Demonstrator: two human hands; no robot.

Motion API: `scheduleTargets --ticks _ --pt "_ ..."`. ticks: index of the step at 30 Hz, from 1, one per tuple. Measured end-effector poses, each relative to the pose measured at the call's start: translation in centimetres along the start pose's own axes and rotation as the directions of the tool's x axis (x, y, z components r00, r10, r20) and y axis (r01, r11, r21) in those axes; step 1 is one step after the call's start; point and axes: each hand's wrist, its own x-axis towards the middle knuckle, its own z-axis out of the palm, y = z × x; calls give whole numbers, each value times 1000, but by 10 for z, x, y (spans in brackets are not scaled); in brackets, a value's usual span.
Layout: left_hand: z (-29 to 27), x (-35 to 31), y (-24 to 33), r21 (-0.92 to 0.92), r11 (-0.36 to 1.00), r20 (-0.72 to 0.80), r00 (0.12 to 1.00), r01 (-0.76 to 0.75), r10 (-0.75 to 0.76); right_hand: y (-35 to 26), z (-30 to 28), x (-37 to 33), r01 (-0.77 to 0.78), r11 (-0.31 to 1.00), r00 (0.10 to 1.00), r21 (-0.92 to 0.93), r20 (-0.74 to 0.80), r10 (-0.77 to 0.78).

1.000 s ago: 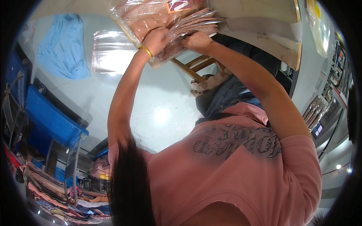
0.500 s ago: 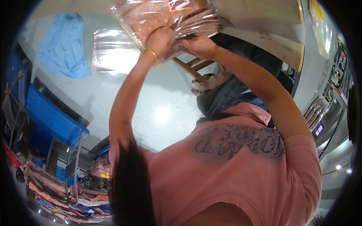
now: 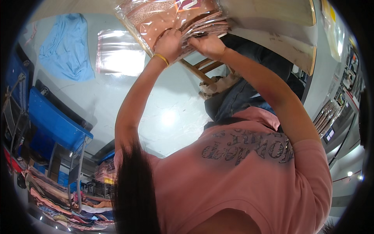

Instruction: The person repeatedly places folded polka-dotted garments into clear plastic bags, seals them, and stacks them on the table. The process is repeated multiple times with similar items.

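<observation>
A clear plastic bag [image 3: 150, 25] with brown, white-dotted fabric lies at the top of the head view, on a board at the table's edge. My left hand [image 3: 170, 43], with a gold bangle at its wrist, is closed on the bag's near edge, its fingers curled over the plastic. Beside it my right hand [image 3: 209, 46] pinches the near side of the same bag, thumb and fingers together. Folded layers of brown fabric [image 3: 208, 24] show just beyond the right hand. Exactly what the fingertips grip is partly hidden.
Light blue briefs [image 3: 66, 48] and a flat stack of clear plastic sleeves [image 3: 120, 54] lie at the left. A wooden stool [image 3: 206, 70] stands below the bag. Lower left are a blue plastic seat [image 3: 58, 117] and piled garments [image 3: 58, 199]. Cardboard [image 3: 272, 39] sits at right.
My left hand has shifted slightly right, toward the right hand. The plastic between the hands lies differently and the brown layers show more plainly. Both hands stay on the bag.
</observation>
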Motion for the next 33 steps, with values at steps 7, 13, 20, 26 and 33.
scheduleTargets --ticks 7,13,20,26,33 --pt "-17 13 -29 -222 975 99 995 11 12 7 8 8 -1 999 961 -40 277 12" --pt "-18 12 -22 -204 979 117 993 5 19 8 -2 11 -66 998 954 1 293 63" --pt "-15 13 -27 -202 979 60 998 -24 36 -1 8 12 21 999 973 -40 229 -12" --pt "-2 1 -1 -84 993 -97 992 -82 74 2 -8 14 -76 997 979 6 188 74" --pt "-11 10 -15 -133 991 92 995 -14 26 -12 5 -6 20 1000 997 5 -79 -19"
